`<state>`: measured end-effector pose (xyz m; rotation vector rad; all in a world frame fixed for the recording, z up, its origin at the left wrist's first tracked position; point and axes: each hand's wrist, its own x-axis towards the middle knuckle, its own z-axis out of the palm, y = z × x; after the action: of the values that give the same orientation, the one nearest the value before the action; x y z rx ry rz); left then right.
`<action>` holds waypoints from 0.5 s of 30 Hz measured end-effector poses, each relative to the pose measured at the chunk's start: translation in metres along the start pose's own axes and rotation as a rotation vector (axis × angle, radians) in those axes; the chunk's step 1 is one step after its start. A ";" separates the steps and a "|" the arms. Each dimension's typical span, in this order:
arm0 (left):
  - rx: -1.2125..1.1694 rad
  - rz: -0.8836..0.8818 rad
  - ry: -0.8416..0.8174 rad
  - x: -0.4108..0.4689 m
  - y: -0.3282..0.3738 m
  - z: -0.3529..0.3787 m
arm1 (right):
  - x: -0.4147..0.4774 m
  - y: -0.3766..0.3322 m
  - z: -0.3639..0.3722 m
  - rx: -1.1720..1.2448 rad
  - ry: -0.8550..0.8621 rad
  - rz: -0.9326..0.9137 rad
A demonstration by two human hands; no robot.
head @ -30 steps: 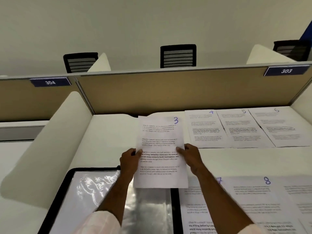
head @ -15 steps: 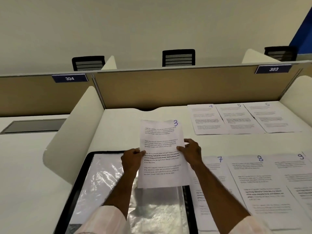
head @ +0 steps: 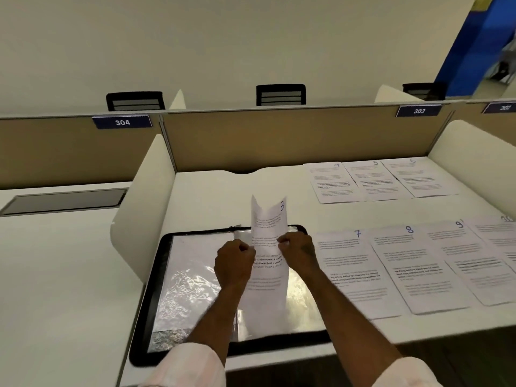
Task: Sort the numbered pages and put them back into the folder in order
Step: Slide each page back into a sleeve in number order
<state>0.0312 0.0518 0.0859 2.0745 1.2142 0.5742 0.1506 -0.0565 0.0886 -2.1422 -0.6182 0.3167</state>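
Over the open folder on the white surface, I hold page 3 upright, bowed inward. My left hand and right hand each have a closed grip on one side edge. Pages 4 to 6 lie far right, pages 7 to 9 nearer.
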 end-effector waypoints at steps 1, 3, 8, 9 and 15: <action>0.035 0.048 0.004 -0.006 0.003 0.000 | -0.004 -0.005 0.003 -0.006 -0.016 -0.005; 0.080 0.139 0.018 -0.017 0.008 0.001 | -0.010 -0.015 0.007 -0.003 -0.036 0.027; 0.073 0.222 0.034 -0.035 0.012 0.010 | -0.022 -0.028 0.014 -0.032 -0.029 0.071; 0.063 0.227 0.032 -0.037 0.013 0.010 | -0.025 -0.027 0.014 -0.046 -0.037 0.058; -0.101 0.022 0.081 -0.038 0.004 0.001 | -0.031 -0.009 -0.014 -0.108 0.165 0.108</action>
<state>0.0161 0.0164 0.0863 1.9988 1.1838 0.7209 0.1277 -0.0782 0.1046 -2.2830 -0.4342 0.1653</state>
